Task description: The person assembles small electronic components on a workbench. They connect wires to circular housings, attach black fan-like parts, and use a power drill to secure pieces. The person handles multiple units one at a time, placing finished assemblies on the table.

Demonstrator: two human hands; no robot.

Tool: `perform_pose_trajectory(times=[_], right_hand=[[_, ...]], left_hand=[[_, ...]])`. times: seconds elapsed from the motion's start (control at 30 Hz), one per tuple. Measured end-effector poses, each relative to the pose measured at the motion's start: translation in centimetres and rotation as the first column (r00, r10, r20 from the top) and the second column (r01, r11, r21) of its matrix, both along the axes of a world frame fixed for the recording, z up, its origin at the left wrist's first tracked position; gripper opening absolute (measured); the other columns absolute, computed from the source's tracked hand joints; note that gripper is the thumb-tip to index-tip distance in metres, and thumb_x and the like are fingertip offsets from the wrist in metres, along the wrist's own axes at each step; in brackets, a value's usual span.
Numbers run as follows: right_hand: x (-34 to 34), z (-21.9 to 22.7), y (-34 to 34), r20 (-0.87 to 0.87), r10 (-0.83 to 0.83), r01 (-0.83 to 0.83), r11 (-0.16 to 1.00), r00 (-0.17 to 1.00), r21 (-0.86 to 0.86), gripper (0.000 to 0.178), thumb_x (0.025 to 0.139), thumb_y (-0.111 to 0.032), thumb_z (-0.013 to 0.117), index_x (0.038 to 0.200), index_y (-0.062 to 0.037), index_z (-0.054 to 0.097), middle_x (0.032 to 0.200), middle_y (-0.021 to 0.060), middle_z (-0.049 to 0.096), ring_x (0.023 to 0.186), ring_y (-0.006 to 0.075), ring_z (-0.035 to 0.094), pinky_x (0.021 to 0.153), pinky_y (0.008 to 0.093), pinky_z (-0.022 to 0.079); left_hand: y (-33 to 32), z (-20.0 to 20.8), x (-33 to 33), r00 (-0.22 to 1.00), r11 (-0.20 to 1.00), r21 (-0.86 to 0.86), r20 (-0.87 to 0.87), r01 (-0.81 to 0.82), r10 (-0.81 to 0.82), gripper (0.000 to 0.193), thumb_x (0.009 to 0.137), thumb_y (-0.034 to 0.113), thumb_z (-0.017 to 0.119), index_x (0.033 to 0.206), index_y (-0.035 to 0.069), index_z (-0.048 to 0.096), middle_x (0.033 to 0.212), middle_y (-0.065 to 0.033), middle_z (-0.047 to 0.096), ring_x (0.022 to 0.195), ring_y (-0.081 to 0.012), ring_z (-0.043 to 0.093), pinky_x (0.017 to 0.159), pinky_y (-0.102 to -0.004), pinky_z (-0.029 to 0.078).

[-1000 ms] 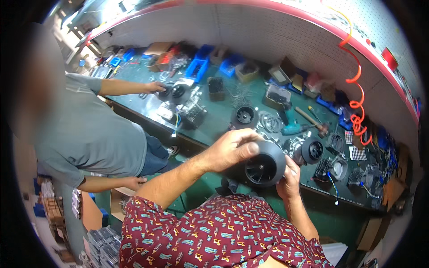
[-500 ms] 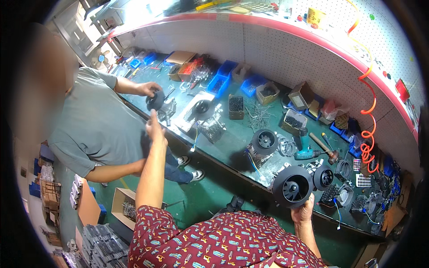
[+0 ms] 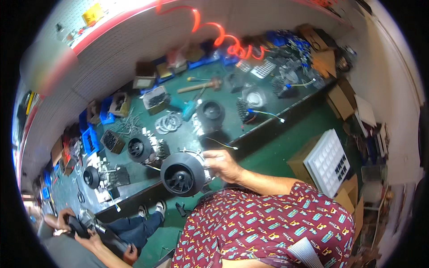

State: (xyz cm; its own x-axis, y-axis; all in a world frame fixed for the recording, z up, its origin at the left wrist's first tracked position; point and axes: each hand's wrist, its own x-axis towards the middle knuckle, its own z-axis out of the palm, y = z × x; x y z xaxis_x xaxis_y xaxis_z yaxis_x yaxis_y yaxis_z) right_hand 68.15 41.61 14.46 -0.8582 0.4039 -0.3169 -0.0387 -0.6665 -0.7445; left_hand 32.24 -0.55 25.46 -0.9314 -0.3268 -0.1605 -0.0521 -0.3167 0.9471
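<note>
In my right hand (image 3: 222,164) is a blower unit (image 3: 195,154) with a round black housing and a finned fan wheel facing me. My fingers are closed around its metal side, at the bench edge. My left hand (image 3: 88,240) reaches to the lower left, fingers closed on the edge of a small black fan wheel (image 3: 78,227). A co-worker's hand (image 3: 66,216) is also on that wheel. Similar blower units (image 3: 139,149) stand on the green bench (image 3: 147,176), one (image 3: 91,177) farther left and another (image 3: 211,114) beyond mine.
A teal power drill (image 3: 188,109), a hammer (image 3: 199,85), metal rings (image 3: 168,123) and parts boxes (image 3: 156,99) lie along the bench. An orange coiled hose (image 3: 219,33) hangs above. Cartons and a white tray (image 3: 328,163) stand at right; the co-worker's legs (image 3: 140,232) are at lower left.
My view has swung to the right. The blower unit in my right hand now shows nearer the middle. The co-worker and my left hand now show at the lower left.
</note>
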Motion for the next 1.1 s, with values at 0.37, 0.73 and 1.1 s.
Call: perform_pose_trajectory(times=[0.37,0.73,1.1], right_hand=[[8.6,-0.8,7.4,-0.128,-0.112,0.098,0.989,0.985,-0.115,0.03,0.096,-0.024,0.062,0.117,-0.0023,0.066,0.097,0.0013,0.07,0.072,0.008,0.065,0.059,0.0222,0.05],[37.1,-5.3,23.0,-0.173,-0.623,0.61,0.782,0.763,-0.123,0.03,0.099,-0.018,0.06,0.123,0.0006,0.063,0.11,0.0084,0.073,0.093,0.0166,0.072,0.073,0.0266,0.061],[49.8,-8.9,23.8,-0.092,-0.883,0.878,0.468,0.46,-0.103,0.036,0.095,-0.021,0.057,0.123,0.0,0.061,0.12,0.01,0.069,0.108,0.0228,0.067,0.097,0.0408,0.054]], left_hand=[[9.0,3.7,13.1,0.828,0.823,0.116,-0.173,0.555,-0.534,0.046,0.1,0.039,0.052,0.128,0.004,0.062,0.108,-0.0072,0.068,0.08,-0.0167,0.056,0.061,-0.0258,0.044],[53.8,2.0,37.1,0.025,0.004,-0.477,0.038,0.879,-0.999,0.055,0.077,0.018,0.061,0.127,-0.004,0.058,0.109,-0.0122,0.067,0.102,-0.0207,0.062,0.093,-0.0338,0.049],[78.1,-19.3,46.1,-0.377,-0.717,-0.676,0.627,0.172,-0.681,0.035,0.079,0.021,0.06,0.102,-0.004,0.067,0.101,-0.0294,0.069,0.101,-0.0432,0.068,0.085,-0.0506,0.052]])
